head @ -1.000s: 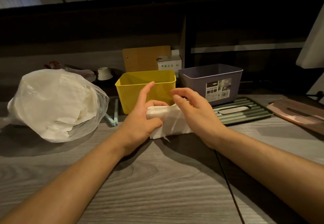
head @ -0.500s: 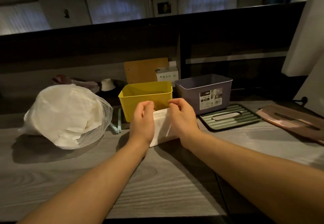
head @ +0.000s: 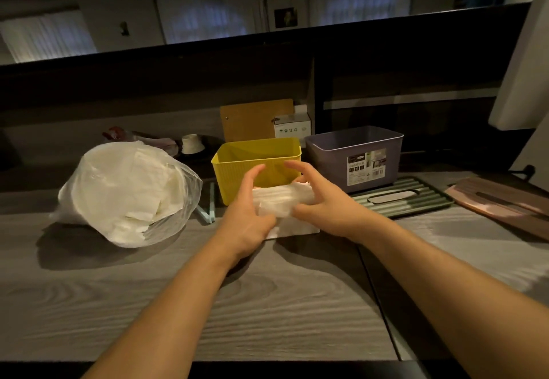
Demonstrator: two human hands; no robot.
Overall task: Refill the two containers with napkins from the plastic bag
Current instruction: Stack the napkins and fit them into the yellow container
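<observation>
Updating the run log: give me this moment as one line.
left hand: grips napkin stack | right hand: grips it | yellow bin: empty | purple bin: unfilled

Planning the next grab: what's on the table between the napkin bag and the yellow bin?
Head view: only thin pale-green sticks lie between the bag and the yellow bin; otherwise bare table.

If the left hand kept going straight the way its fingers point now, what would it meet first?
Most likely the front wall of the yellow container: the left hand, gripping the napkin stack, points away from the person with its fingertips already over that wall in the picture. Depth is unclear from one view.
</observation>
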